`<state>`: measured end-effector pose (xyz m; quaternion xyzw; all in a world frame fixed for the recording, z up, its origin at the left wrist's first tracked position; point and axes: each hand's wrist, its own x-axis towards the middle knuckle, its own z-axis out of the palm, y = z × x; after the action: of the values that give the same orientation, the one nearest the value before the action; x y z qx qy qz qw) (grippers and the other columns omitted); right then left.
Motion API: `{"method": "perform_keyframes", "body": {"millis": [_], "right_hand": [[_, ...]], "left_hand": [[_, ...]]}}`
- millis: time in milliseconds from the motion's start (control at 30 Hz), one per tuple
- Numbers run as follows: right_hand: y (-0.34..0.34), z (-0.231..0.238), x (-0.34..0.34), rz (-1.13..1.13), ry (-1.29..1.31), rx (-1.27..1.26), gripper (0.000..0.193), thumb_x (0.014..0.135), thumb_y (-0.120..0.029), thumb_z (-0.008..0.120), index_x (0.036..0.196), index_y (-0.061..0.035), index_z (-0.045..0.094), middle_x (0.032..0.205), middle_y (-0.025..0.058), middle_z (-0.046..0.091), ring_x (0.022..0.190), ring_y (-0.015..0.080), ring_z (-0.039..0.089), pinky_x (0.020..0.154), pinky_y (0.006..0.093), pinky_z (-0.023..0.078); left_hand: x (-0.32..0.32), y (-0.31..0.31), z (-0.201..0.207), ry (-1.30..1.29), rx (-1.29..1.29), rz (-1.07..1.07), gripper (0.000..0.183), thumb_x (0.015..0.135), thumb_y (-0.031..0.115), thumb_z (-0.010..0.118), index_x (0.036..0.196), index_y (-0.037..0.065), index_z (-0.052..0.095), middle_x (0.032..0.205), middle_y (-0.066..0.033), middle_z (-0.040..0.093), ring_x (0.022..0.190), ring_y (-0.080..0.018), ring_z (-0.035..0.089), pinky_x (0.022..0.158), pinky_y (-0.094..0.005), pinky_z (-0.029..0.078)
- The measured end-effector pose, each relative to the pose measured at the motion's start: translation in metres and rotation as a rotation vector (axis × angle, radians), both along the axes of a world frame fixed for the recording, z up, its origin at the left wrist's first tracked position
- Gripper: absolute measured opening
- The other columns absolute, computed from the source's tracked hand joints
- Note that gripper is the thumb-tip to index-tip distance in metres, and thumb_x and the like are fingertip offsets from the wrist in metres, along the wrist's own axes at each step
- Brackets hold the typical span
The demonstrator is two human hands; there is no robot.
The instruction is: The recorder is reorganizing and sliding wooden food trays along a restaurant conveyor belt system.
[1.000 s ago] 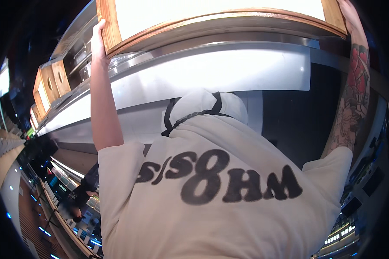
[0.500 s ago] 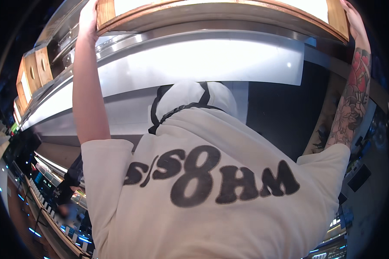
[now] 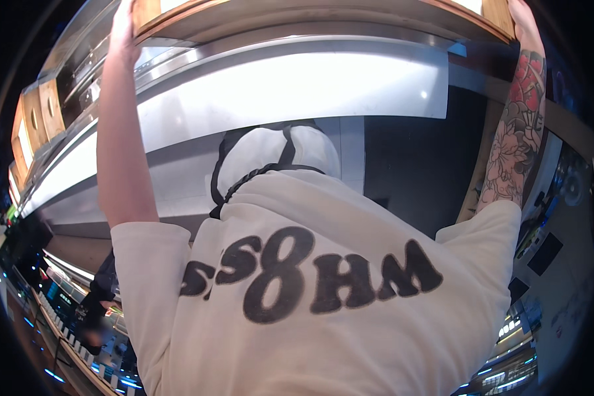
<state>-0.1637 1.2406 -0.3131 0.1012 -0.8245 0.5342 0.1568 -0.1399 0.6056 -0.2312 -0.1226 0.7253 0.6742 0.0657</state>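
Observation:
At the top edge of the view is a wide wooden box or tray [image 3: 323, 16], with light wood ends, a brown rim and a bright white inside. Only its near part shows. My left hand [image 3: 123, 28] closes on its left end, and my right hand [image 3: 524, 20] grips the right end. The upper frame edge cuts off both hands, so some fingers are hidden. Both arms reach far forward and apart. Below lies my white shirt [image 3: 350, 343] with large dark lettering, and a black braided cord [image 3: 261, 173] crosses at the waist.
Just under the box runs a bright white counter [image 3: 264, 89] with a metal edge. More wooden boxes [image 3: 49, 105] with hand slots stand along it to the left. Beyond my left sleeve is another person [image 3: 96, 303]. A dark floor area [image 3: 416, 178] shows at the right.
Both hands and the box have shifted slightly left and up in the picture, and the surroundings moved left too. The grip on both ends looks the same.

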Motion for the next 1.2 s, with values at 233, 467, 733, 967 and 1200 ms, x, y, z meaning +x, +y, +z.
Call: {"method": "perform_keyframes", "body": {"millis": [233,467,733,967,1200], "right_hand": [[-0.046,0.03,0.039,-0.659,-0.224,0.397,0.035,0.082,-0.03,0.06,0.098,0.0021,0.063,0.092,0.0102,0.065,0.083,0.0158,0.061,0.076,0.0266,0.047],[-0.329,0.056,0.153,-0.452,0.322,0.524,0.013,0.079,0.0,0.055,0.09,0.0016,0.061,0.084,0.0115,0.063,0.08,0.0192,0.06,0.072,0.0273,0.047],[-0.57,0.028,0.242,0.041,0.068,0.211,0.011,0.071,0.006,0.053,0.078,-0.001,0.059,0.078,0.0111,0.06,0.077,0.0252,0.059,0.071,0.0311,0.046],[-0.655,0.006,0.273,0.019,-0.279,0.042,0.007,0.075,0.001,0.054,0.078,0.0,0.061,0.076,0.0086,0.062,0.073,0.0168,0.059,0.069,0.0273,0.045],[-0.718,-0.018,0.253,0.154,-0.387,-0.072,0.008,0.076,-0.001,0.055,0.077,0.0001,0.062,0.074,0.0086,0.063,0.069,0.0149,0.059,0.068,0.0264,0.045]], "left_hand": [[-0.017,-0.036,-0.056,0.243,-0.167,-0.037,0.045,0.084,0.028,0.053,0.12,0.002,0.047,0.111,-0.0103,0.056,0.102,-0.0181,0.052,0.09,-0.0311,0.042],[0.074,-0.03,-0.058,0.39,0.187,0.354,0.023,0.086,0.014,0.052,0.1,-0.003,0.052,0.084,-0.009,0.057,0.08,-0.0152,0.054,0.079,-0.0287,0.042],[0.212,-0.198,-0.108,0.042,0.216,0.429,0.014,0.087,0.017,0.05,0.081,0.004,0.053,0.072,-0.0026,0.057,0.068,-0.0096,0.054,0.06,-0.0237,0.042],[0.231,-0.295,-0.062,0.09,0.325,0.402,0.012,0.087,0.014,0.049,0.084,0.004,0.056,0.076,-0.0038,0.058,0.071,-0.0111,0.057,0.061,-0.0236,0.043],[0.23,-0.353,-0.062,-0.008,0.182,0.268,0.012,0.086,0.012,0.049,0.088,0.003,0.057,0.08,-0.0041,0.06,0.071,-0.0112,0.057,0.063,-0.0224,0.042]]}}
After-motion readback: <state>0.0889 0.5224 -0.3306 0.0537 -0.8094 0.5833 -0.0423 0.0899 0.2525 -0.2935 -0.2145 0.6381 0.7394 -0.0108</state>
